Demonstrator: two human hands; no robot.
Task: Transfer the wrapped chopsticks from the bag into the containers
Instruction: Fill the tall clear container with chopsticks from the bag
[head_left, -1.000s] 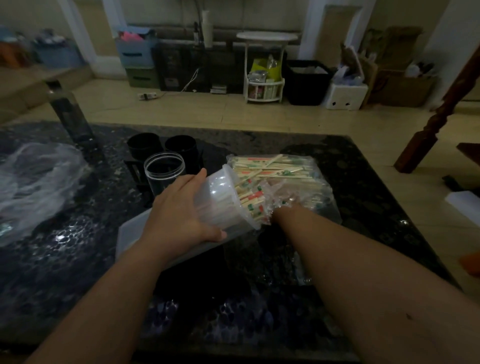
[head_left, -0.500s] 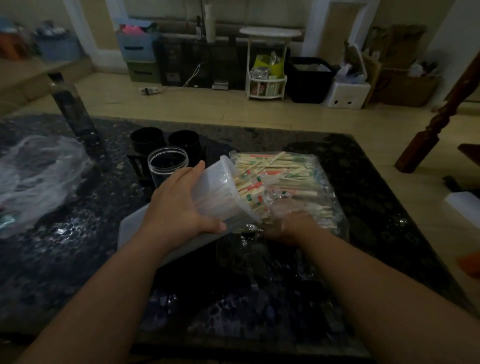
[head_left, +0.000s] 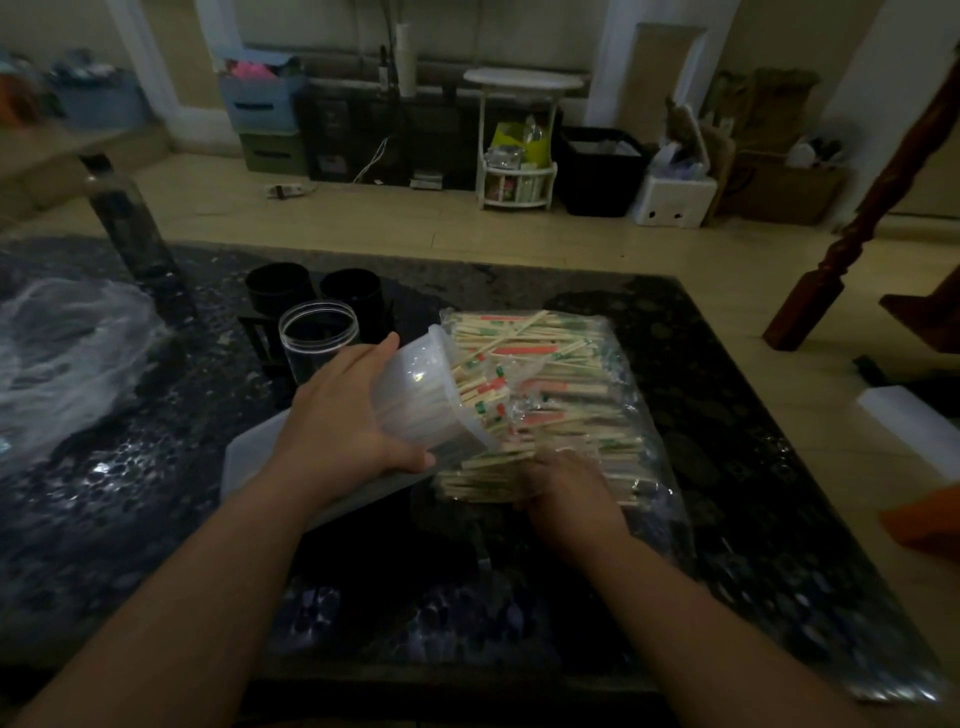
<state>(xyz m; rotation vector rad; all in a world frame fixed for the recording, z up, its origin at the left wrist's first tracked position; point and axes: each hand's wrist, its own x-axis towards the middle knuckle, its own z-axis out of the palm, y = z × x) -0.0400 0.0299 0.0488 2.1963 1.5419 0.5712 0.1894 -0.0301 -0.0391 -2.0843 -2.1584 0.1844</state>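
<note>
left hand (head_left: 337, 426) grips a translucent plastic container (head_left: 415, 400), fingers over its top side and thumb under. the container is tilted on its side, mouth toward the bag (head_left: 636, 415), with wrapped chopsticks (head_left: 561, 364) showing at the mouth. same grip and same tilt as 1.0 s and 0.5 s ago; the container has barely moved.

right hand (head_left: 566, 493) is what changes. 1.0 s ago it is pushed deep into the bag, right at the container mouth, mostly hidden by plastic. 0.5 s ago it is drawn back a little, seen through the film. now it sits at the near edge of the bag, closer to the person, with its fingers curled around the near ends of a bunch of chopsticks that sticks out to the left. whether the film still covers the hand is hard to tell.

most of the chopsticks lie in the clear bag flat on the dark speckled bench (head_left: 727, 467), just right of the container, some already inside the container.

a flat white tray (head_left: 249, 457) lies under the left wrist. behind the left hand stand a clear jar (head_left: 318, 338) and two black cups (head_left: 278, 288), all upright. crumpled clear plastic (head_left: 67, 353) lies at the far left and a dark bottle (head_left: 124, 218) stands behind it.
</note>
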